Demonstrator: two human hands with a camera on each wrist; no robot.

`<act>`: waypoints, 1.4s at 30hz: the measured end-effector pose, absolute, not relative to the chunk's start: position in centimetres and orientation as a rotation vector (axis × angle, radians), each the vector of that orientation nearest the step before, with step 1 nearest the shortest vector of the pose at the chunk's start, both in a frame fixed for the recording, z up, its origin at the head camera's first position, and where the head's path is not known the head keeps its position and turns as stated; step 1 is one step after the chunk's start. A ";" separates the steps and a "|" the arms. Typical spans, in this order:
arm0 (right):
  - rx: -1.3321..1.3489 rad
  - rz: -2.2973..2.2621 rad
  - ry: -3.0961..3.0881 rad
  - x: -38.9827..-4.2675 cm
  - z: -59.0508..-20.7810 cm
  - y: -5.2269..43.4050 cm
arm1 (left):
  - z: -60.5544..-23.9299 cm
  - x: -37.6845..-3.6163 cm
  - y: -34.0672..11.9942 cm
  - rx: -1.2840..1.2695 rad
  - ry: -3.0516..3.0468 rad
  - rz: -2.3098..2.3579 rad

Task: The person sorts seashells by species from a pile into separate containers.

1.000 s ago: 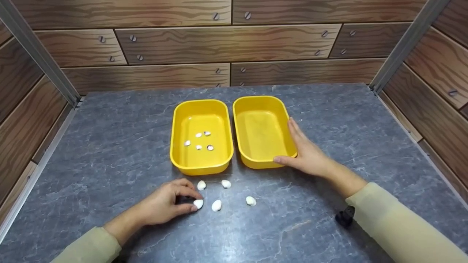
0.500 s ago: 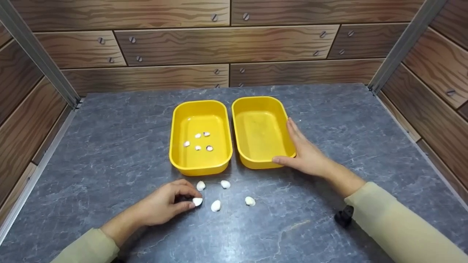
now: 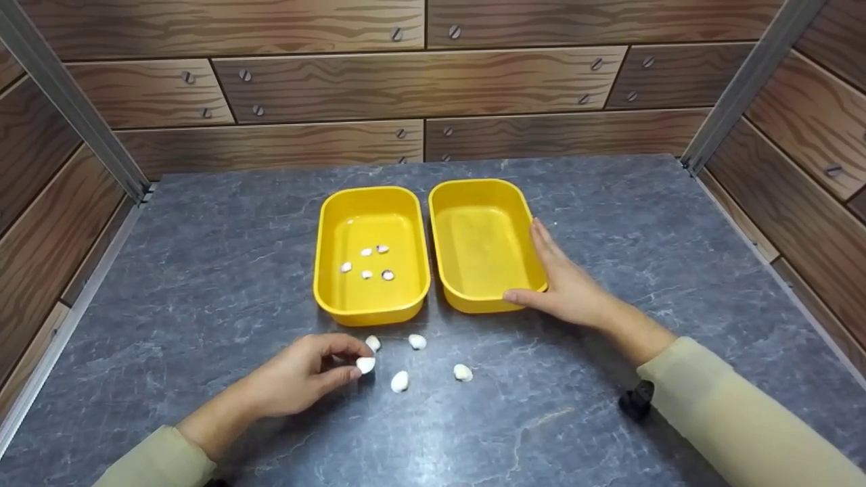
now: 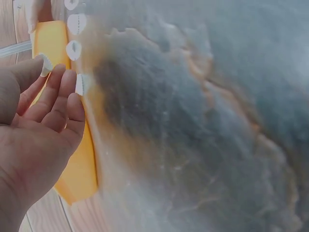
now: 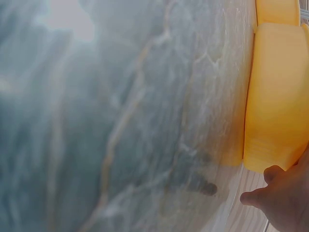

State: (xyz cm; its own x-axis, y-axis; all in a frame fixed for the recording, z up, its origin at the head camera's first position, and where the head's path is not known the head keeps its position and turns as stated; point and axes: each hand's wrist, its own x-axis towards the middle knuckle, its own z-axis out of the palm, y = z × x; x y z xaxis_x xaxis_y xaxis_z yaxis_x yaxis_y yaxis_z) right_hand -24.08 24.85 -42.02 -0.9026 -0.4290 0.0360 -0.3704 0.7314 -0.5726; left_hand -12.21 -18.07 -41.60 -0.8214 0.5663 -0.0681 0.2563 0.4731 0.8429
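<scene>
While the right hand (image 3: 567,287) lies with straight fingers along the outer wall of the right yellow tray (image 3: 486,242), thumb at its near corner, it seems to be steadying that tray so it does not slide on the smooth grey tabletop (image 3: 203,257); the fingers are flat against the plastic, not curled round it. The left hand (image 3: 298,379) works just in front of the left yellow tray (image 3: 371,253), and its thumb and forefinger pinch a white shell (image 3: 365,364), apparently lifted a little off the surface, though the head view is too small to be sure of any gap. In the left wrist view the left hand (image 4: 34,125) shows that shell at the thumb tip, but the picture is blurred. Four loose shells (image 3: 400,381) lie in a small cluster right beside the pinching fingers, within easy reach, between the person and the trays. The left tray already holds five small shells (image 3: 367,261) on its floor, while the right tray has nothing in it. The two trays stand side by side, nearly touching.
</scene>
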 end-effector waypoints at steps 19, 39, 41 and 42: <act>-0.613 -0.879 2.841 -24.0 -41.9 25.1 | -34.6 -16.8 -13.1 0.992 2.545 1.414; -0.675 -0.917 2.846 -24.1 -42.2 24.6 | -35.4 -26.6 -5.1 0.690 2.581 1.380; -0.660 -0.916 2.846 -24.0 -42.1 24.7 | -35.8 -27.1 -4.6 0.680 2.574 1.371; -0.654 -0.914 2.845 -24.0 -42.1 24.8 | -36.0 -27.4 -4.3 0.674 2.571 1.364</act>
State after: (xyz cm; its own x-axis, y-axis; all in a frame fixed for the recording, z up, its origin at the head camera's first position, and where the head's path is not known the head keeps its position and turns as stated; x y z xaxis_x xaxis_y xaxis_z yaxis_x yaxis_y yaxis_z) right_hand -24.00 24.81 -42.13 -0.9054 -0.4215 0.0511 -0.3724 0.7305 -0.5724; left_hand -27.35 -4.33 -35.99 -0.8870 0.4559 0.0727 0.3158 0.4845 0.8158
